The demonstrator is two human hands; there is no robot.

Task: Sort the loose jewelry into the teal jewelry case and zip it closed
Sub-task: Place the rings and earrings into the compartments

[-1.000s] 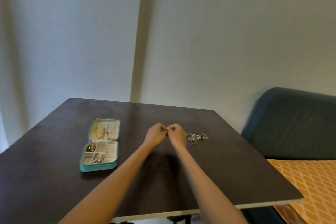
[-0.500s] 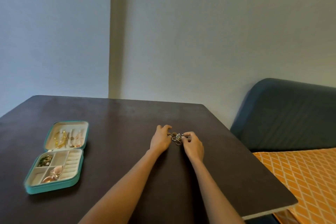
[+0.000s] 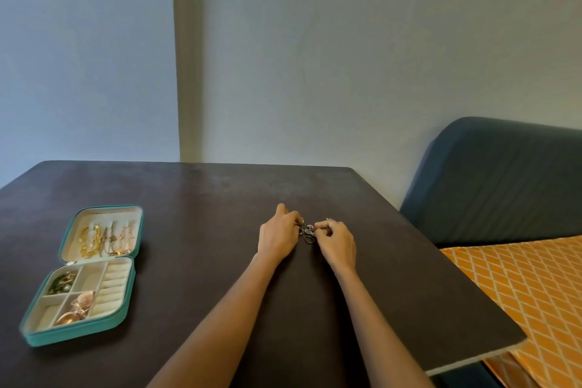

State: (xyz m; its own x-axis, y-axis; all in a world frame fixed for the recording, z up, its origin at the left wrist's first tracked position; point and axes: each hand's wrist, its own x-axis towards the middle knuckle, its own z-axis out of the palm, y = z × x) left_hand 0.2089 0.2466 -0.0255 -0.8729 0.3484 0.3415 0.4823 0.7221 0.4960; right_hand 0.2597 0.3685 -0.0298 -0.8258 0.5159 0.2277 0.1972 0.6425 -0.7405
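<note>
Both hands (image 3: 278,235) on loose rings (image 3: 309,231)

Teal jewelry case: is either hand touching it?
Apart. The head view shows bare table between the teal jewelry case and both the left hand and right hand.

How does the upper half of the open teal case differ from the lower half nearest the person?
The upper half is one undivided tray holding gold chains; the lower half is split into compartments plus ribbed ring rolls. The upper half lies farther from the person, the lower half nearer. Both have cream lining and teal edges.
</note>
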